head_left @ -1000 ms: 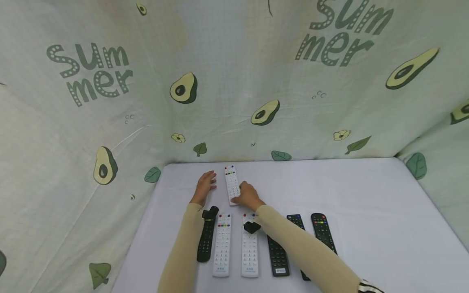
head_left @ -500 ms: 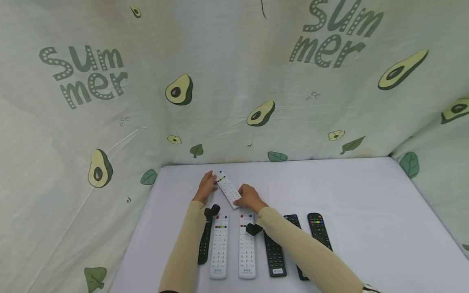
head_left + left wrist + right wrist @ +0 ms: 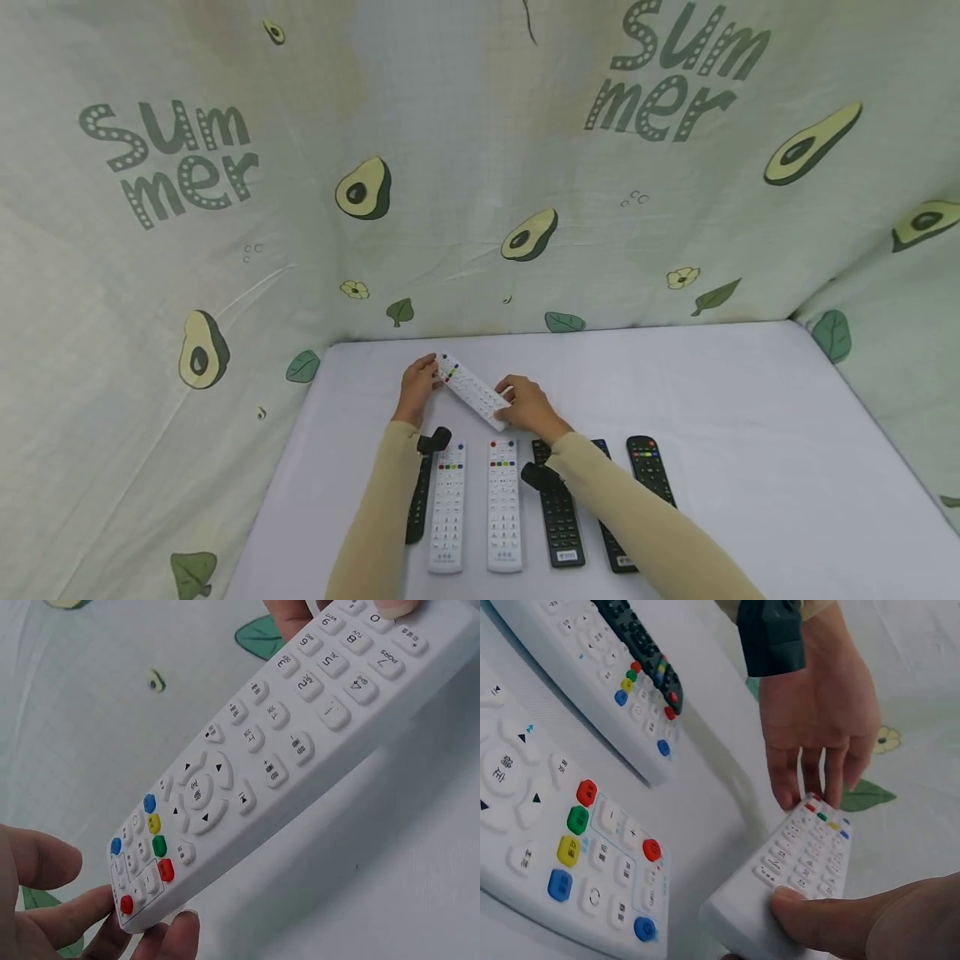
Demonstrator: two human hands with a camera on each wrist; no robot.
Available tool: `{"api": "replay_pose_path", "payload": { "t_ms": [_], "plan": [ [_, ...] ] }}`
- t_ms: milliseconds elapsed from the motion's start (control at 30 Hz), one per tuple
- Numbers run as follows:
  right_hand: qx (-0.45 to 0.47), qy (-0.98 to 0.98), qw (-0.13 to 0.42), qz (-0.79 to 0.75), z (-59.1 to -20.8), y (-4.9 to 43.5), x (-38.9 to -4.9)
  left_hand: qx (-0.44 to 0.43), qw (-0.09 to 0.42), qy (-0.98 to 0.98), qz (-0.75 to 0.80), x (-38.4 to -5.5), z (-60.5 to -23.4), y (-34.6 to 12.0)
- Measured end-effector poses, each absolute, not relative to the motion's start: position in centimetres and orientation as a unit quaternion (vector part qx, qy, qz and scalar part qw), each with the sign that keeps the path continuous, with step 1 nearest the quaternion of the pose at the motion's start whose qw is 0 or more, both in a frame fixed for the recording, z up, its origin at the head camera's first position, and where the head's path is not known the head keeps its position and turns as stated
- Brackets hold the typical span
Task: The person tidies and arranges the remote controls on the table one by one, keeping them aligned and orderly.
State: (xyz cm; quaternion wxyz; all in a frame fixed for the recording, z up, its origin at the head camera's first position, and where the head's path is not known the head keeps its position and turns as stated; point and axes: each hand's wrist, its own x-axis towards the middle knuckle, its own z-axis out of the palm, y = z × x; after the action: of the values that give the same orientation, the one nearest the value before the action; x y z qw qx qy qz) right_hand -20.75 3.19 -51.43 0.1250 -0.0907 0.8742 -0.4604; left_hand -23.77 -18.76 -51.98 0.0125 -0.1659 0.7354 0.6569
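A white remote control [image 3: 471, 390] with coloured buttons slants above the far part of the table. My right hand [image 3: 530, 406] pinches its lower end; in the right wrist view the thumb [image 3: 817, 919] presses on the key face. At the opposite end, my left hand [image 3: 416, 389] has its fingertips touching the edge by the red and blue buttons. In the left wrist view, the left thumb stands apart from the remote, and some fingers show beneath its end.
Nearer lies a row of remotes: a black one [image 3: 418, 500] partly under the left sleeve, two white ones [image 3: 447, 508] [image 3: 504, 508], and several black ones, including one at far right [image 3: 651, 468]. The right sleeve crosses over some. A printed curtain [image 3: 450, 125] hangs behind the table.
The held remote has turned from nearly upright to a diagonal slant, its top end swinging left to the left hand's fingers. The right hand has shifted slightly right.
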Motion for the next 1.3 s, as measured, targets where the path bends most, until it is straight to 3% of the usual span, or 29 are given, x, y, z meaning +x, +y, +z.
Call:
{"api": "replay_pose_path", "payload": {
  "t_ms": [233,533,1300],
  "plan": [
    [-0.081,0.873,0.117,-0.467,-50.0,7.5,-19.0,-0.14,-0.021,0.741,0.657,-22.4,-51.0,-16.1],
    [-0.063,0.876,0.098,-0.468,-49.4,13.3,-14.9,-0.082,-0.011,0.722,0.687,-19.3,-50.5,-11.4],
    [0.038,0.889,0.106,-0.444,-50.5,25.2,-6.8,0.009,0.087,0.687,0.722,-16.1,-51.1,1.1]
  ]
}}
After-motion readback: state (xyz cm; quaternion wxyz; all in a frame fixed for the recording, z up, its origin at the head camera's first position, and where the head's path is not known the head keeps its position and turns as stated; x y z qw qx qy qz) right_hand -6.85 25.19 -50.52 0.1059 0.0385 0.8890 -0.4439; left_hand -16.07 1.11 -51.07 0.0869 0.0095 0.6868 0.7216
